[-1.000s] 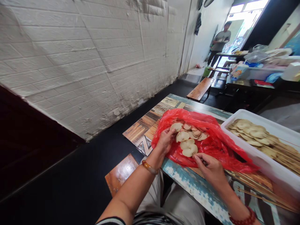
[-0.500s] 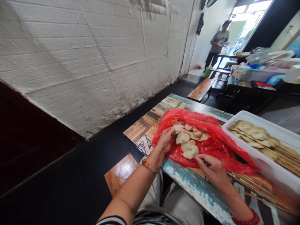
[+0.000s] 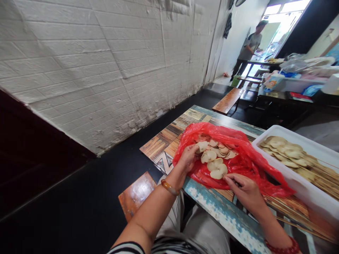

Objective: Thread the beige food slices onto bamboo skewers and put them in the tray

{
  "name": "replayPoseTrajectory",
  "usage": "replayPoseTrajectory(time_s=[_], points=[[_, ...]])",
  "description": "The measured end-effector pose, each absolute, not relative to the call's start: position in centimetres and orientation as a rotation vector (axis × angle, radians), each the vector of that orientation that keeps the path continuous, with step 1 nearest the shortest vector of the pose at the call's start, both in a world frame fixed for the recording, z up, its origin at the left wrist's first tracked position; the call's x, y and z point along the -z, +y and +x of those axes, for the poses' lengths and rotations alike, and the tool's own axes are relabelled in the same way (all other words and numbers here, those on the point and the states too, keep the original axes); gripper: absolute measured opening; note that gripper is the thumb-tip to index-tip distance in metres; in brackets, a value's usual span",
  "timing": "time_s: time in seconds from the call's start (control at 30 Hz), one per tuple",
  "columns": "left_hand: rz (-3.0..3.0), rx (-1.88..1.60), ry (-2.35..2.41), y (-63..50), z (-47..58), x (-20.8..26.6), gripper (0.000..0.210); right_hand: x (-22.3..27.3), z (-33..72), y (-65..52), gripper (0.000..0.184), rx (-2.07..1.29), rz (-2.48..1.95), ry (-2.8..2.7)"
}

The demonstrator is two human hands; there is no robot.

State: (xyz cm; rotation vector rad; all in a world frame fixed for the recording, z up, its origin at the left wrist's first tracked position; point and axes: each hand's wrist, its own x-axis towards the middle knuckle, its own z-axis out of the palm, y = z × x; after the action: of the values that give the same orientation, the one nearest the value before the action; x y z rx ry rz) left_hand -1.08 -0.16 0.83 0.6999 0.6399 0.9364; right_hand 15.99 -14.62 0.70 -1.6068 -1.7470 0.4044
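My left hand point(image 3: 189, 157) is closed at the near left of an open red plastic bag point(image 3: 239, 169), thumb and fingertips pinching a thin round pale slice point(image 3: 202, 146). Lower right of the bag, my right hand point(image 3: 245, 192) is closed in a pinch at the edge of a row of overlapping slices point(image 3: 218, 171). That row appears threaded on a thin skewer, which the slices and fingers mostly hide. More loose slices point(image 3: 224, 151) lie heaped inside the bag.
To the right, a white plastic tray point(image 3: 261, 143) holds slices on bamboo skewers point(image 3: 321, 181). Bare skewers point(image 3: 293, 208) lie on the patterned table point(image 3: 165, 135). Wooden stools point(image 3: 137, 194) stand nearby. A person point(image 3: 250, 47) stands by a far table near the doorway.
Both hands and the row of slices have shifted slightly right in view. The far person now leans further over the table.
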Motion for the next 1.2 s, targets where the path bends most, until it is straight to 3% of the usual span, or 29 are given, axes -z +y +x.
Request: replayPoseTrajectory(time_s=[1.03, 1.2], points=[[0.859, -1.016, 0.754, -0.3, -0.9, -0.3, 0.015, -0.9, 15.3, -14.7, 0.027, -0.441, -1.630, -1.707], [0.868, -1.043, 0.783, -0.2, -0.9, -0.3, 0.022, -1.0, 15.3, -14.7, 0.027, -0.436, -1.626, -1.707]])
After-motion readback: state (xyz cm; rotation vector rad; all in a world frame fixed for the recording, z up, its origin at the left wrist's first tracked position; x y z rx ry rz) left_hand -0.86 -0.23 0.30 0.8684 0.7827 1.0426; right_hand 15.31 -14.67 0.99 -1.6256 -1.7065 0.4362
